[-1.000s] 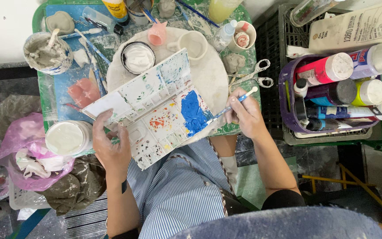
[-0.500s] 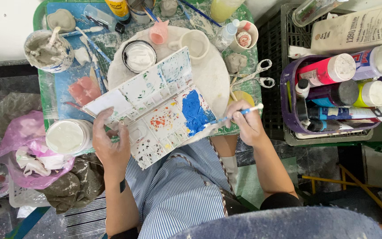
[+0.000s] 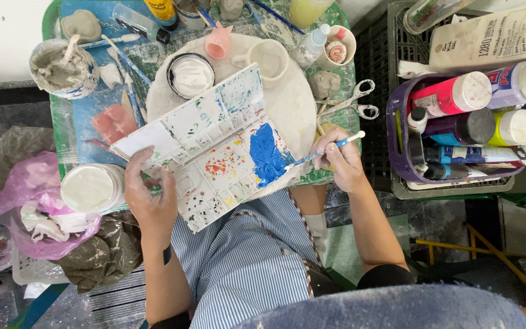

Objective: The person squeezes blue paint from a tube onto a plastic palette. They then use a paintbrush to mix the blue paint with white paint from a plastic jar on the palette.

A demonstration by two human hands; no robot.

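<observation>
My left hand (image 3: 149, 198) grips the near left edge of an open white paint palette (image 3: 205, 143), which is dotted with dried colours and has a large blue patch (image 3: 265, 153) on its right side. My right hand (image 3: 340, 159) holds a thin paintbrush (image 3: 327, 149), whose tip touches the blue patch. The palette is tilted above a round white board (image 3: 302, 106) on the green table. On that board, beyond the palette, stand a white clay cup (image 3: 269, 59) and a small pink figure (image 3: 217, 45).
A bowl of white paint (image 3: 190, 74), a clay-smeared tub (image 3: 62, 68), scissors (image 3: 354, 103) and a squeeze bottle (image 3: 312, 44) lie around the board. A white lidded jar (image 3: 91, 187) sits at left. A purple basket (image 3: 397, 137) of paint bottles stands at right.
My right hand has shifted the brush slightly and its tip now rests in the blue paint. The left hand and the palette have hardly moved.
</observation>
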